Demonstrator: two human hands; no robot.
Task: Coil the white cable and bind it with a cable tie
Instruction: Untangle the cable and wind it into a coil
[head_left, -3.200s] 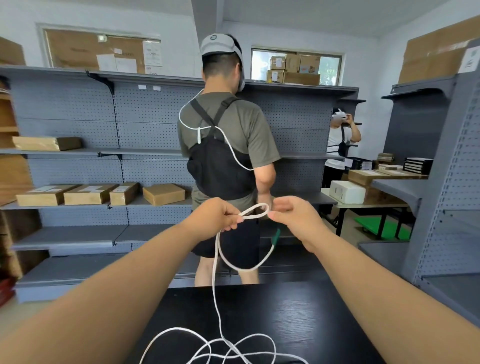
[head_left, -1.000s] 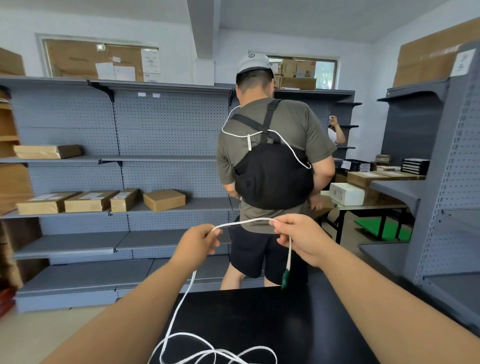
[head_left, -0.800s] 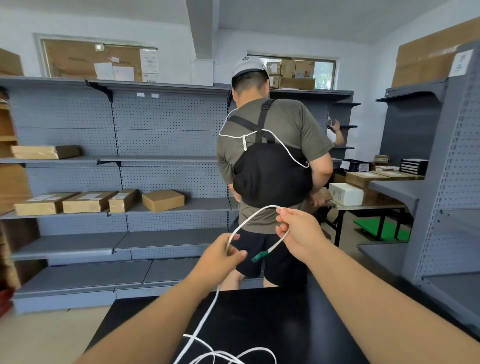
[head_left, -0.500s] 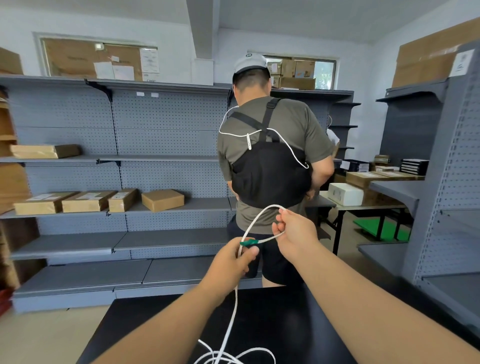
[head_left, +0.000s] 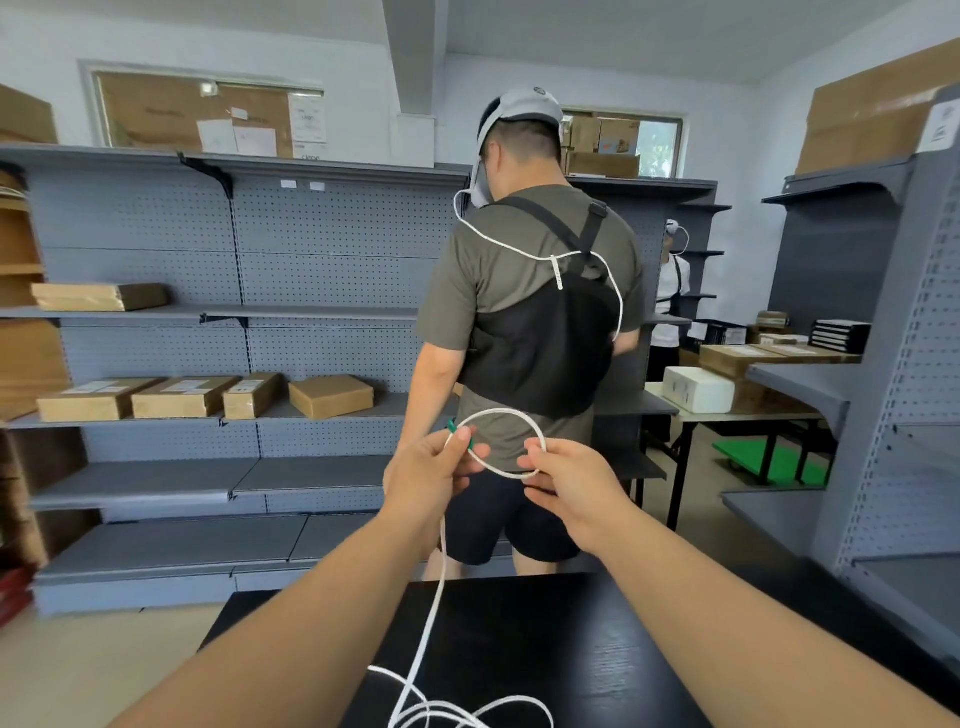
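I hold a small round loop of the white cable (head_left: 511, 415) in the air between both hands. My left hand (head_left: 428, 475) pinches the loop's left side, where the cable's green end plug (head_left: 460, 431) sticks up by the thumb. My right hand (head_left: 566, 478) pinches the loop's right side. From my left hand the rest of the cable hangs down to the black table (head_left: 545, 639) and lies there in loose tangled turns at the near edge. No cable tie is in view.
A person in an olive shirt with a black pack (head_left: 535, 332) stands with their back to me just past the table. Grey shelving with cardboard boxes (head_left: 208, 397) fills the left wall. More grey shelves (head_left: 883, 415) stand at the right.
My left hand took the green plug end and the cable now closes into a full round loop held by both hands. The person ahead has shifted slightly.
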